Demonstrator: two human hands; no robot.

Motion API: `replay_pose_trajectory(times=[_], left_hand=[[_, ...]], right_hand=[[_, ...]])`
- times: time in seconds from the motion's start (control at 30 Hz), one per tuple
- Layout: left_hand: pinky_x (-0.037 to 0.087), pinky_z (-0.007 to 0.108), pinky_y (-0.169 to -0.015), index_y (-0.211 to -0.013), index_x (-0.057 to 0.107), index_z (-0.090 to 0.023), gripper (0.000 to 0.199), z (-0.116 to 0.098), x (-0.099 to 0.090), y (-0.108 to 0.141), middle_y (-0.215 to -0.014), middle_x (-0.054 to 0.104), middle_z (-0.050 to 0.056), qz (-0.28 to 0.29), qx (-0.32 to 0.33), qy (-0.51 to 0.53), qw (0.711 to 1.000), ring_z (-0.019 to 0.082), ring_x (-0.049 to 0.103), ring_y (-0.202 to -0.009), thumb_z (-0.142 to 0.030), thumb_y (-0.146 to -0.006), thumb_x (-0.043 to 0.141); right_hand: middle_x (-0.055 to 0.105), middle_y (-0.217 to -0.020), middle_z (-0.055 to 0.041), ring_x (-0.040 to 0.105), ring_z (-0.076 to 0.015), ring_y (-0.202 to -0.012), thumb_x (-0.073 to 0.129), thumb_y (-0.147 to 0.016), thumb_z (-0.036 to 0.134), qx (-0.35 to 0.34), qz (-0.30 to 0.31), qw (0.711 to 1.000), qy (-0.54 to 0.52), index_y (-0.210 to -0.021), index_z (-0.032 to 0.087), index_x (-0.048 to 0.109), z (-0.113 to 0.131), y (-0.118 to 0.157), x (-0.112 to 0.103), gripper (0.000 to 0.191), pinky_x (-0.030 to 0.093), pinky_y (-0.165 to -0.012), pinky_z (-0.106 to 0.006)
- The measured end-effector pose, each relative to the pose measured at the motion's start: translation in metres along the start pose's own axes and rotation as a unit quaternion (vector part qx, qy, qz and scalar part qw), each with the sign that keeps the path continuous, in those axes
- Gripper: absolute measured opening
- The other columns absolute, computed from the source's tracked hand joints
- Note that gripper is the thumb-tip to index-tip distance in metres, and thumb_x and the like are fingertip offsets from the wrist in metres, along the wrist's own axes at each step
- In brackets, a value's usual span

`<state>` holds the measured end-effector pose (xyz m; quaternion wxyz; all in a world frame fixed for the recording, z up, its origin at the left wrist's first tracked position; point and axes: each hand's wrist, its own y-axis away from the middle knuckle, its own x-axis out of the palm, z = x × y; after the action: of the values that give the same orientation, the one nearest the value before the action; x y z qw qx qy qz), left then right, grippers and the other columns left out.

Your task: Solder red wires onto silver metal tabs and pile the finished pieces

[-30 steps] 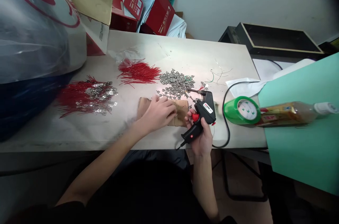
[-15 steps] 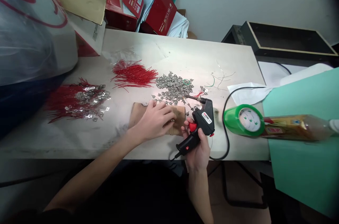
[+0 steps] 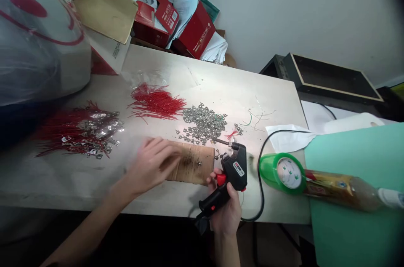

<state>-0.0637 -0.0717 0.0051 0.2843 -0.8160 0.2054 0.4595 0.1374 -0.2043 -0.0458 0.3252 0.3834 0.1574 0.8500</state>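
Two hands over the bench front edge: L hand blurred mid-move, fingers spread open, just over L end of cardboard; R hand has fingers closed round grip of glue gun, nozzle aimed at metal tabs piled centre. Loose red wires lie toward back edge, tangled wired tabs near L end, and red cartons stuffed w/ paper sit past back edge.

Pale workbench: red wire bundle, metal terminals, cardboard strip, green tape roll.
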Motion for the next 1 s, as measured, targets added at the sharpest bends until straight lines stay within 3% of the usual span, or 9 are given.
replay_pose_trajectory(times=[0.17,0.43,0.63,0.77,1.0], left_hand=[[0.03,0.04,-0.076,-0.095,0.069,-0.025,0.009,0.024,-0.012,0.022,-0.104,0.074,0.0,0.018,0.017,-0.1,0.995,0.02,0.061,-0.089,-0.026,-0.098,0.06],[0.034,0.04,-0.073,-0.074,0.06,-0.019,0.014,0.017,-0.005,0.007,-0.077,0.066,0.004,0.038,0.07,-0.168,0.983,0.023,0.061,-0.08,-0.011,-0.085,0.056],[0.033,0.033,-0.061,-0.08,0.058,-0.019,0.012,0.023,-0.01,0.006,-0.078,0.065,0.003,0.081,0.082,-0.099,0.988,0.021,0.059,-0.074,-0.008,-0.082,0.056],[0.034,0.03,-0.065,-0.083,0.057,-0.019,0.014,0.025,-0.008,0.005,-0.077,0.064,0.001,0.099,0.093,-0.038,0.99,0.017,0.055,-0.069,-0.007,-0.085,0.051],[0.035,0.032,-0.068,-0.086,0.058,-0.018,0.012,0.017,0.007,-0.001,-0.078,0.065,0.001,0.091,0.083,-0.015,0.992,0.014,0.053,-0.063,-0.01,-0.087,0.049]], right_hand=[[0.076,-0.113,-0.0094,0.072,-0.025,-0.101,0.071,-0.086,0.038,0.002,0.015,1.0,0.025,-0.105,0.022,0.077,0.002,0.001,0.001,0.026,0.057,-0.097,-0.047],[0.076,-0.115,-0.0119,0.072,-0.0245,-0.097,0.073,-0.086,0.036,-0.057,0.025,0.996,0.058,-0.108,0.019,0.077,0.004,0.007,0.012,0.028,0.059,-0.086,-0.042],[0.075,-0.115,-0.0137,0.073,-0.0251,-0.088,0.073,-0.088,0.029,-0.125,-0.016,0.987,0.1,-0.113,0.018,0.076,-0.001,0.045,0.003,0.027,0.06,-0.073,-0.039],[0.076,-0.108,-0.0152,0.073,-0.0225,-0.079,0.074,-0.088,0.029,-0.15,-0.055,0.98,0.121,-0.106,0.014,0.076,-0.013,0.067,-0.007,0.024,0.059,-0.069,-0.035],[0.076,-0.109,-0.0132,0.059,-0.011,-0.057,0.07,-0.09,0.029,-0.201,-0.053,0.968,0.138,-0.112,0.017,0.072,-0.022,0.072,-0.013,0.025,0.048,-0.057,-0.029]])
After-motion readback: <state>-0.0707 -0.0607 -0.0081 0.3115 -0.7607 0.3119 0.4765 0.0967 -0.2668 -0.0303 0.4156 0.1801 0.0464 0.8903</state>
